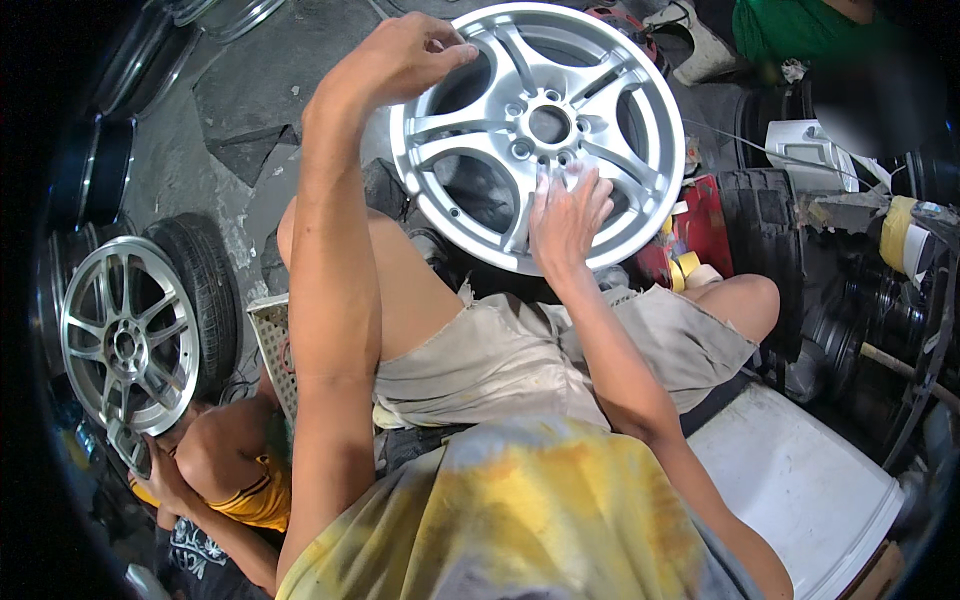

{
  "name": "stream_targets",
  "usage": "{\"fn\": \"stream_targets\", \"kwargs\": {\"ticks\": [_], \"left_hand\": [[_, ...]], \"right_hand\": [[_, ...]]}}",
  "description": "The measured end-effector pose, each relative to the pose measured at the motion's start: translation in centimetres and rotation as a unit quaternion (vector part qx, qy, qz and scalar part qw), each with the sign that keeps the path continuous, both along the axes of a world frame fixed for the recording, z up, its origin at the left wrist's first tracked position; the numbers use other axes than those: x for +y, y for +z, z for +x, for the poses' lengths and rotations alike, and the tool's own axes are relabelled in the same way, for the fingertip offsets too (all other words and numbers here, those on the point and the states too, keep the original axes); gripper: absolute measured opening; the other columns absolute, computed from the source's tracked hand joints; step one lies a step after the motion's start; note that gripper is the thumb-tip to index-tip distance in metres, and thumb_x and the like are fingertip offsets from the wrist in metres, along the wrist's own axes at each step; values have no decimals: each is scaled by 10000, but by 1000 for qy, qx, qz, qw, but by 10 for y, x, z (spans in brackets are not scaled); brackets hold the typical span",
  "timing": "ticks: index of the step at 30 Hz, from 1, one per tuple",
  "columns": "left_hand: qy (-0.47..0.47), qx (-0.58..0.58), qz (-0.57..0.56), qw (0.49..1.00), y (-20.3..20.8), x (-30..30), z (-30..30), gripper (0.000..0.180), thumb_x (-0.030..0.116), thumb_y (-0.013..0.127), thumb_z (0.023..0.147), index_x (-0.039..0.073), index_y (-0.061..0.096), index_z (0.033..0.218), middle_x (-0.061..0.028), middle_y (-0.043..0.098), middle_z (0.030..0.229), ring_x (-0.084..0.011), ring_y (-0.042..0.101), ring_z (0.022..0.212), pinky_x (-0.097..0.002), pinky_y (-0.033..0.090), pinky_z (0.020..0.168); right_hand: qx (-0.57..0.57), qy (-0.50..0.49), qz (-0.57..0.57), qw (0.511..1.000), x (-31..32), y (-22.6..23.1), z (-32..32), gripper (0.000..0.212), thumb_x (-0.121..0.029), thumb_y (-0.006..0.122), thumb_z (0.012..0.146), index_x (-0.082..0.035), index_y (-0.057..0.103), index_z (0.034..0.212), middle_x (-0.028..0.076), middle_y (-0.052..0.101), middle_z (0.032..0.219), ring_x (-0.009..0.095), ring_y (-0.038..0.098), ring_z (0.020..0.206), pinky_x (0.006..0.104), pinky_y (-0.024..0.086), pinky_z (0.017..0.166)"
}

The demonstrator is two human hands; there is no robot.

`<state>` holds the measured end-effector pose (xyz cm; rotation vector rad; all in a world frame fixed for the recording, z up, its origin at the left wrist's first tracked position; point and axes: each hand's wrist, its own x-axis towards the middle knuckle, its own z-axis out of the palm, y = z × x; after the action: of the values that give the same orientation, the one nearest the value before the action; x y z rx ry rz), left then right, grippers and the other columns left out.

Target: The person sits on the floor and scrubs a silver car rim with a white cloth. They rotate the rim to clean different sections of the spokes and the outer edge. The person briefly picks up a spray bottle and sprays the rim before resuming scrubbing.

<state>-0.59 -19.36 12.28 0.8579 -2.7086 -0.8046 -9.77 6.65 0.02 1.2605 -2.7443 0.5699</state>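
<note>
Floor (185, 183) grey, scuffed, upper left; silver wheel (480, 123) top centre. My left hand (418, 55) bends at its upper-left rim, whether fingers (458, 54) grip I cannot tell; my right hand (570, 215) lies over lower spokes, fingers slightly apart.

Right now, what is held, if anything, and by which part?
Cannot tell: left hand is at the rim of the silver wheel; right hand lies over its spokes.

Silver wheel rim (518, 130), paired spokes, open centre; face toward camera, upper middle of view.
</note>
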Motion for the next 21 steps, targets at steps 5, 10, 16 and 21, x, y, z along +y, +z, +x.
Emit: {"fn": "stream_targets", "kwargs": {"ticks": [5,10,16,21], "left_hand": [[-3,-13,20,1000,3,2,-7,520,470,646,979,12,749,1203,-244,743,1113,-399,731,1028,-508,582,936],[4,-17,28,999,0,-4,-6,539,486,647,972,12,747,1209,-252,734,1143,-411,721,1065,-513,572,970],[-12,-31,34,999,6,-3,-10,518,472,657,975,18,750,1206,-227,750,1108,-364,740,1014,-471,584,942],[-9,-17,21,1000,-4,-4,-7,532,479,658,973,14,744,1217,-241,742,1128,-373,734,1036,-480,579,942]], "right_hand": [[14,-20,-9,1000,-15,-29,-11,289,-238,606,994,-5,769,1048,196,503,1381,384,435,1286,538,371,1003],[-50,7,-28,998,-8,-21,1,262,-172,627,979,39,756,1063,217,429,1499,431,344,1432,572,324,1104],[12,3,12,1000,-23,-13,-14,289,-178,601,989,55,769,960,202,410,1554,433,317,1470,578,307,1148],[-35,12,1,999,-22,-23,-8,271,-133,609,968,92,752,923,246,373,1569,462,247,1508,619,263,1192]]}}
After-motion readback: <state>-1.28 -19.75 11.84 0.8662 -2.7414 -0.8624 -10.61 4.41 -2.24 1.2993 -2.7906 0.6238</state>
